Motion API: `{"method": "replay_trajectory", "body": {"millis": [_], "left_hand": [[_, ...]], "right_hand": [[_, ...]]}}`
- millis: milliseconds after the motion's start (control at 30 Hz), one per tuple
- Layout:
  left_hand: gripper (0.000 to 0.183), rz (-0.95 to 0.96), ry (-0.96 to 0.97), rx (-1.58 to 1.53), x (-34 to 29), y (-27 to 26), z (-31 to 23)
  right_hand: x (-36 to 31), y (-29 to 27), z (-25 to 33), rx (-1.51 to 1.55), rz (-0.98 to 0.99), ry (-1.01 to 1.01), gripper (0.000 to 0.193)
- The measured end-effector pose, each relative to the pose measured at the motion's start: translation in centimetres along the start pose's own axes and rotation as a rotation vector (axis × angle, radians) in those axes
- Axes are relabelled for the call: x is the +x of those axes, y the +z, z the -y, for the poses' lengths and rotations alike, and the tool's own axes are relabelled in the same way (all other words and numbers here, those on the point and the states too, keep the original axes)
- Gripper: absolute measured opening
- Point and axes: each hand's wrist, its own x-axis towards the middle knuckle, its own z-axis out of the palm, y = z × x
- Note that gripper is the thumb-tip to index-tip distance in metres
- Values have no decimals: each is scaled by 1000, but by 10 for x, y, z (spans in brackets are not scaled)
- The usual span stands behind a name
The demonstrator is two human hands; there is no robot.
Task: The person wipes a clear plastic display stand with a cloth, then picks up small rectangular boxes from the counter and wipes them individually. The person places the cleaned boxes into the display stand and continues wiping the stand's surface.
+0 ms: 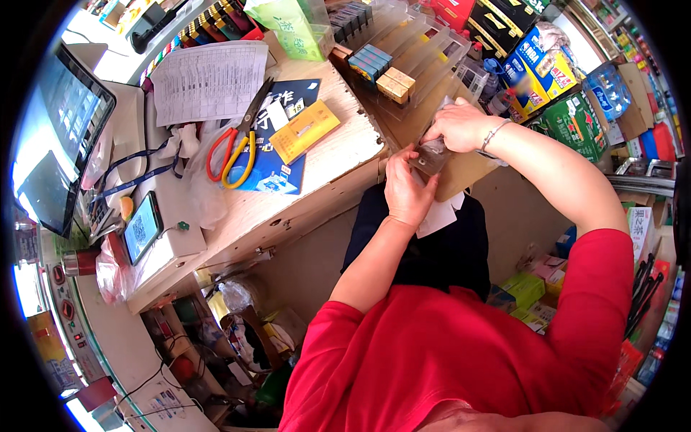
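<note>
Brownish see-through plastic seems to form the small piece [432, 160] right of centre in the upper half of the frame, its lower end apparently pinched between the left hand's [412, 189] thumb and fingers, its upper end under the right hand's [461, 126] bunched fingers. The step looks like close two-handed finger work, and the next move seems to call for a steady left grip. Room is tight above, by the clear rack [439, 49]; the pale tabletop [348, 153] leaves a bare strip leftward, before the yellow card [306, 133].
</note>
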Motion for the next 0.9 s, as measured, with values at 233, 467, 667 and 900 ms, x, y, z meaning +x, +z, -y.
{"method": "replay_trajectory", "body": {"millis": [233, 467, 667, 900], "left_hand": [[57, 21, -7, 41, 2, -5, -1], [56, 31, -24, 36, 2, -3, -1], [57, 28, 6, 71, 1, -2, -3], [56, -3, 4, 81, 0, 1, -2]], "right_hand": [[-12, 20, -18, -47, -343, 89, 38], [-2, 22, -11, 45, -164, 15, 44], [-6, 16, -34, -113, -325, 189, 33], [-9, 11, -13, 74, 60, -104, 30]]}}
